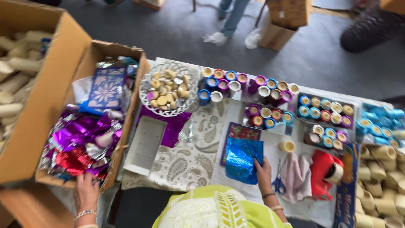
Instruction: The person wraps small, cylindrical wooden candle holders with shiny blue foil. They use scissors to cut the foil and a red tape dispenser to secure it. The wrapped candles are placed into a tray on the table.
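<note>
Right now both hands are busy with foil. The right hand (pixel 263 172) lies on the surface with its fingers pressed flat on the edge of a crinkled blue foil sheet (pixel 242 159), pinning it rather than gripping it; the sheet overlaps a red patterned card (pixel 238 131). The left hand (pixel 86 191) reaches into the near end of the open cardboard box (pixel 134 90) at the left, fingers down among the loose purple, red and silver foil scraps (pixel 80 143). Whether those fingers have closed on a piece I cannot tell, since the tips are buried in the foil.

Just right of the blue sheet stand a bare cardboard ring (pixel 287 146) and a pair of scissors (pixel 278 182) lying beside a pale pink cloth (pixel 296 175). Further back, rows of foil-wrapped rings (pixel 270 114) sit in groups, and a white wire basket (pixel 168 89) holds small round pieces. A white tray (pixel 145 144) rests between the box and a purple foil sheet (pixel 171 126).

To handle this well, I would judge that the blue sheet needs a light, even press so the thin foil does not tear or crease further, and the left fingers should lift a single scrap by its edge, slowly, so the tangled neighbours are not dragged out over the box wall.
</note>
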